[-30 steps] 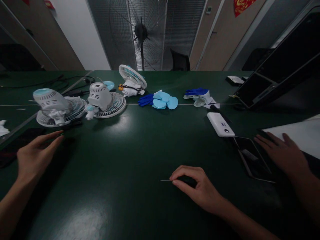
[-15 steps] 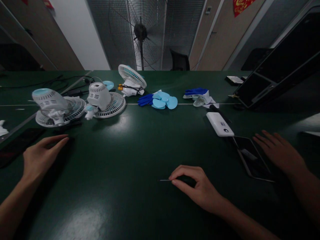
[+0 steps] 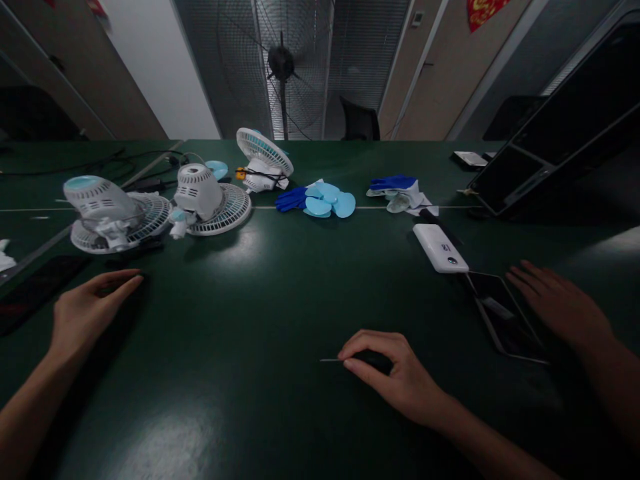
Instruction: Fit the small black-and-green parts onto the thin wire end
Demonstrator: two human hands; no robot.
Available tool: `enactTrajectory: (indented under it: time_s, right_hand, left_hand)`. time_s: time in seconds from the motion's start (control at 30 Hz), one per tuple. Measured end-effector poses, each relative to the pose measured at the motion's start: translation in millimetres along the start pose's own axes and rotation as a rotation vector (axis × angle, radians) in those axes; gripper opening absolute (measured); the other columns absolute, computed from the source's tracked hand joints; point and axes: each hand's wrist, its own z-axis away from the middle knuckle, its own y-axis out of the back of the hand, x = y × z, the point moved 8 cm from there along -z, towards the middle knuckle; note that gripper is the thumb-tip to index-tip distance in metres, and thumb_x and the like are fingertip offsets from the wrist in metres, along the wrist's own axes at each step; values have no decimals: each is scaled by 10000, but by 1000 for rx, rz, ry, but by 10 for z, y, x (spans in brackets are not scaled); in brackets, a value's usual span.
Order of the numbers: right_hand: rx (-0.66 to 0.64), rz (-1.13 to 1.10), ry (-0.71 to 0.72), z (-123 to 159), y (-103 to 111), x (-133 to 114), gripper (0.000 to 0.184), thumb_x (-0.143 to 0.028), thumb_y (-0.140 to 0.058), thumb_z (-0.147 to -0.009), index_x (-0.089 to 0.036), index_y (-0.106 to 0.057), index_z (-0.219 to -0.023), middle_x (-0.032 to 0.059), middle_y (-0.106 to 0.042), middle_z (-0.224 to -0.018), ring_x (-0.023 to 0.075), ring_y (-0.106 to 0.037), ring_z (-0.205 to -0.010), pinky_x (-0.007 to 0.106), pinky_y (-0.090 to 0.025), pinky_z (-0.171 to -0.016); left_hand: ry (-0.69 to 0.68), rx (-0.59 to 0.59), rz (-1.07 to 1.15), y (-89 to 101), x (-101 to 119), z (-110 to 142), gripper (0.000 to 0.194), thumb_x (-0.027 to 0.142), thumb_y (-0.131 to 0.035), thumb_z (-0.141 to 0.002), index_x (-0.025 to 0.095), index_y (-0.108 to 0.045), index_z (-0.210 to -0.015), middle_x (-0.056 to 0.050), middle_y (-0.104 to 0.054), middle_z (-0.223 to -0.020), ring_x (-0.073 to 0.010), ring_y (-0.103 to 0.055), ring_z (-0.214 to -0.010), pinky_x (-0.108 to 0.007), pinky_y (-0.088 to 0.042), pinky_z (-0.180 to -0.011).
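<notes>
My left hand (image 3: pixel 93 307) rests on the dark green table (image 3: pixel 250 300) at the left, thumb and index fingertips brought together in a pinch. Whatever is between those tips, if anything, is too small or hidden to make out. Right of the middle, my right hand (image 3: pixel 395 373) is closed on a screwdriver (image 3: pixel 376 361). Its dark handle lies within the fingers, and the thin metal shaft points left, low over the table. Beyond my left hand lie two white desk fans, one (image 3: pixel 113 213) near the left edge and another (image 3: pixel 205 203) beside it.
A third fan (image 3: pixel 263 160) stands farther back. Light-blue fan blades (image 3: pixel 330 202) lie by blue gloves (image 3: pixel 291 199); more gloves (image 3: pixel 397 190) are to the right. A white power bank (image 3: pixel 440 248) and a phone (image 3: pixel 505 317) lie near another person's hand (image 3: pixel 560 303). A black phone (image 3: pixel 40 287) is at left.
My left hand has slid slightly to the right, still pinched. My right hand and the screwdriver have hardly moved.
</notes>
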Motion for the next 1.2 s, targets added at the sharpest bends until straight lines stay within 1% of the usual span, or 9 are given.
enactTrajectory:
  time_s: [0.2, 0.3, 0.43, 0.6, 0.67, 0.77, 0.9, 1.07, 1.2]
  right_hand:
    - [2, 1, 8, -2, 3, 4, 109, -201, -701, -985, -239, -786, -1041, 36, -795, -982, 208, -751, -919, 347, -565, -835]
    - [5, 8, 9, 1, 3, 10, 103, -208, -701, -984, -236, -788, -1030, 39, -798, -973, 210, -755, -911, 350, -567, -830]
    - [4, 6, 1, 4, -4, 23, 99, -208, -705, -983, -236, -790, -1025, 37, -798, -980, 208, -757, -920, 342, -565, -833]
    - [3, -5, 8, 0, -5, 1, 103, -209, -703, -982, -233, -790, -1032, 36, -799, -971, 204, -758, -907, 333, -567, -820]
    - [8, -2, 9, -1, -1, -5, 102, -208, -704, -981, -234, -790, -1027, 36, -800, -970, 206, -759, -910, 337, -567, -828]
    - [9, 17, 2, 0, 2, 2, 103, -207, -703, -981, -238, -790, -1025, 36, -801, -976, 210, -758, -921, 344, -565, -845]
    - [4, 20, 8, 5, 1, 7, 98, -215, -701, -985, -239, -787, -1024, 37, -800, -975, 210, -757, -913, 339, -565, -826]
    - [-3, 14, -8, -2, -5, 21, 106, -204, -701, -985, -243, -786, -1035, 31, -798, -982, 209, -756, -928, 349, -558, -844]
    - [0, 4, 2, -1, -5, 17, 104, -200, -708, -979, -240, -789, -1031, 29, -798, -978, 206, -756, -921, 340, -558, -832]
  left_hand:
    - [4, -9, 11, -7, -26, -1, 656, 708, -663, -801, 276, -732, -1291, -99, -761, -1209, -335, -723, -993, -400, -538, -823]
    - [-18, -19, 13, 1, 9, 4, 665, 713, -662, -797, 276, -725, -1294, -104, -757, -1220, -350, -717, -1040, -423, -541, -875]
    - [-82, -118, 26, -18, 55, -2, 682, 713, -644, -799, 255, -722, -1298, -122, -749, -1248, -376, -698, -1122, -457, -543, -940]
    - [-106, -242, 36, -35, -42, -63, 669, 699, -627, -824, 295, -683, -1355, -95, -669, -1417, -380, -658, -1227, -479, -562, -958]
    - [-111, -272, 44, -40, -84, -91, 693, 699, -626, -825, 285, -668, -1379, -102, -659, -1434, -381, -660, -1229, -484, -569, -955]
    - [-144, -271, 44, -27, -106, -122, 761, 740, -640, -775, 241, -693, -1347, -127, -697, -1374, -380, -695, -1165, -456, -595, -900]
    - [-210, -262, 37, -18, -106, -132, 810, 793, -656, -716, 223, -727, -1287, -130, -724, -1328, -364, -716, -1115, -388, -605, -822]
    - [-214, -253, 42, -14, -108, -110, 807, 795, -674, -709, 204, -733, -1255, -132, -740, -1293, -352, -713, -1116, -383, -597, -848]
    - [-227, -230, 37, -12, -69, -86, 789, 795, -662, -719, 215, -723, -1250, -114, -743, -1280, -337, -713, -1104, -400, -579, -895]
